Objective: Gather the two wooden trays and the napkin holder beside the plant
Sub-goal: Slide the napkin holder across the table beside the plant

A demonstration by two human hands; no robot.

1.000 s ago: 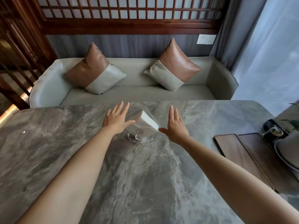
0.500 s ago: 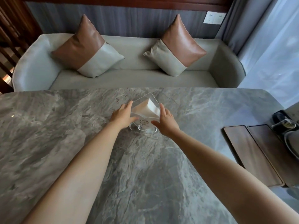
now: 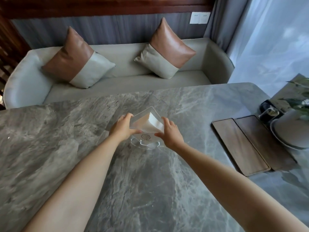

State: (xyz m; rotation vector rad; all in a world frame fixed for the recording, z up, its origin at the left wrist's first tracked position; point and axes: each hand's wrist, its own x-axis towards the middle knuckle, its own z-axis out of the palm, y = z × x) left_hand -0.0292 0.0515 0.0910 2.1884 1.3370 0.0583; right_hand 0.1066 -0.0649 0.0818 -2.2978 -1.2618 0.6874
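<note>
A clear napkin holder (image 3: 147,122) with white napkins stands on its round base in the middle of the grey marble table (image 3: 66,148). My left hand (image 3: 122,128) grips its left side and my right hand (image 3: 169,132) grips its right side. Two wooden trays lie side by side at the right: the lighter tray (image 3: 239,144) nearer the centre and the darker tray (image 3: 264,141) beside it. Just right of them stands the plant (image 3: 301,101) in a pale pot (image 3: 291,129).
A dark glass item (image 3: 269,111) sits behind the trays, next to the pot. Beyond the table's far edge is a grey sofa (image 3: 117,76) with two brown-and-grey cushions. A curtained window fills the right side.
Both hands went from open beside the napkin holder to closed on its two sides. The view has tilted down and right, bringing the plant and pot into sight.
</note>
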